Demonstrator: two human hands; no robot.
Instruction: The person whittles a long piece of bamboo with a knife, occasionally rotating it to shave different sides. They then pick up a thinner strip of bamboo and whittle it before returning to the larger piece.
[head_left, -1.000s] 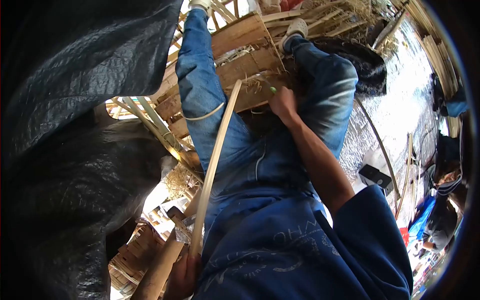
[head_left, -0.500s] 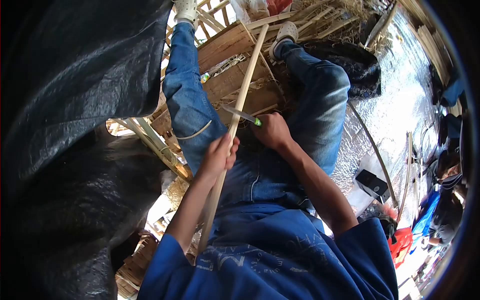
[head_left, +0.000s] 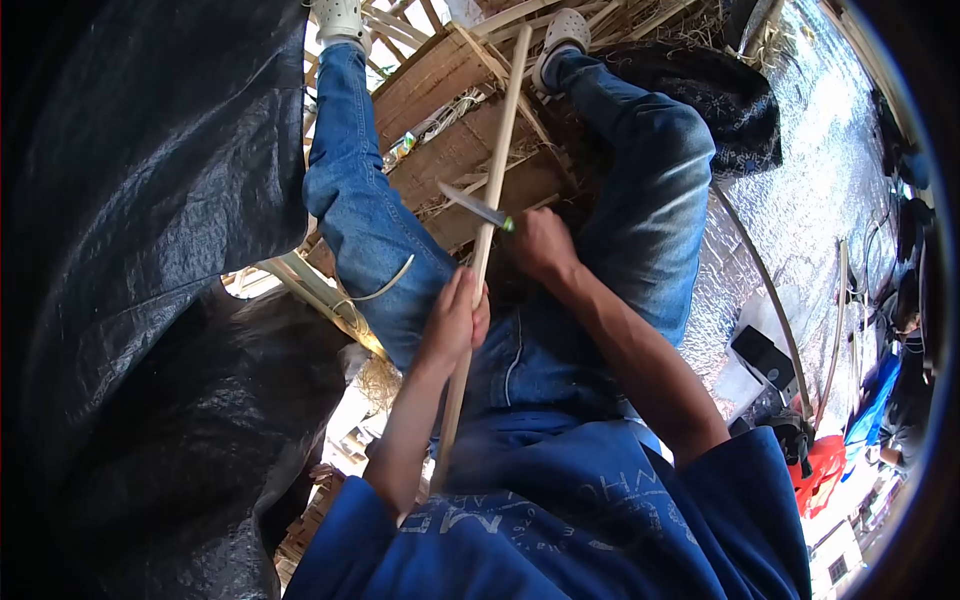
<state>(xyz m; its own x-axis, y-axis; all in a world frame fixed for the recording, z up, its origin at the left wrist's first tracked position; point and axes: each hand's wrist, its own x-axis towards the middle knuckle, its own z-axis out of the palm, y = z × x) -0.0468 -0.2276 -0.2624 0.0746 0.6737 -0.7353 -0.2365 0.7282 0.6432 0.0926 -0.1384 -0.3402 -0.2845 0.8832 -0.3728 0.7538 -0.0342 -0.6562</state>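
Close to my lap, my left hand (head_left: 455,320) is clamped around a long bamboo stick (head_left: 487,225) running between my knees. Just beyond, my right hand (head_left: 538,245) grips a knife (head_left: 476,208), its blade laid across the stick above wooden crates (head_left: 440,80).

We see a pale tan bamboo strip (head_left: 487,230), a green-handled knife (head_left: 478,209), faded blue jeans (head_left: 650,210) and a black tarpaulin (head_left: 140,250).

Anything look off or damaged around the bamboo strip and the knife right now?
Nothing stands out. The left hand grips the bamboo strip, the right hand holds the knife blade across it; a loose shaving lies on the jeans.
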